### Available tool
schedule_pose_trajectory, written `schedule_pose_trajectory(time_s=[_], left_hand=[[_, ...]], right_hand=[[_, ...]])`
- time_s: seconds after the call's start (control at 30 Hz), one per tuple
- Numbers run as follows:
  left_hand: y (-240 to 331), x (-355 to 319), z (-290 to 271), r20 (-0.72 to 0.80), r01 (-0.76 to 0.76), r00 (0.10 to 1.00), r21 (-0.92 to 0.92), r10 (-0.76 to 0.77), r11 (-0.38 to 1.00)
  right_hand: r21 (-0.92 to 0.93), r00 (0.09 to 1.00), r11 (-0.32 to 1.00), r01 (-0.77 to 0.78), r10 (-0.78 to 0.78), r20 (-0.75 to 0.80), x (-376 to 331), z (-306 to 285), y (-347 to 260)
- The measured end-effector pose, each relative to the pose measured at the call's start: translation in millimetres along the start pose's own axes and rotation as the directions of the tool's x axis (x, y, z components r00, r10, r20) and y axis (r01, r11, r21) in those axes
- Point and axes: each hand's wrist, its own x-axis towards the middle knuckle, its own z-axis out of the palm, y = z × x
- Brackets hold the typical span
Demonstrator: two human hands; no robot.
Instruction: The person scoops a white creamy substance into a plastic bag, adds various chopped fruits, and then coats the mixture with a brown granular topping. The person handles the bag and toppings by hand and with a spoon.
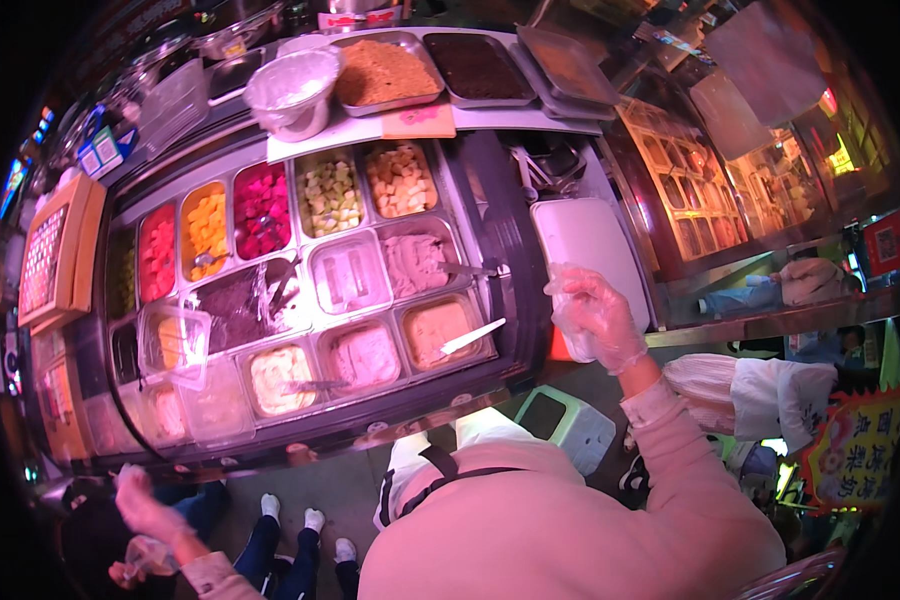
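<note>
two hands are showing, well apart, and clear plastic is covering the fingers of the right hand. those fingers are bending loosely, partly open, over the near end of one white board in view; whether they are touching it or gripping anything, i cannot tell. the left hand is hanging beyond the counter, its grip too blurred to tell. at least five heaps of diced fruit are filling the back row; three portions of paste are sitting nearer.
</note>
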Motion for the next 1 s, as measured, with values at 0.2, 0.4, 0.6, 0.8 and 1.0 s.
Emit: schedule_pose_trajectory(time_s=[0.2,0.4,0.6,0.8,1.0], left_hand=[[147.1,-207.0,267.2,0.886,0.225,0.428,0.089,-0.18,0.97],[255.6,-359.3,435.3,0.749,-0.115,0.079,-0.649,0.658,0.752],[229.7,-415.8,478.2,0.781,-0.257,-0.013,-0.607,0.625,0.752],[221.9,-416.6,462.6,0.794,-0.42,-0.045,-0.566,0.606,0.709],[227.7,-421.6,466.3,0.787,-0.452,0.149,-0.485,0.599,0.749]], right_hand=[[-0.868,0.993,0.483,0.115,-0.064,0.096,-4.4,-73.0,30.3],[-0.916,0.908,0.041,0.399,-0.154,0.389,41.5,-72.4,45.9],[-0.817,0.809,-0.023,0.576,-0.122,0.575,62.8,-87.4,68.9],[-0.796,0.759,-0.131,0.591,-0.243,0.604,75.1,-115.6,-16.3],[-0.963,0.856,-0.27,0.005,-0.497,0.144,68.5,-168.6,-84.4]])
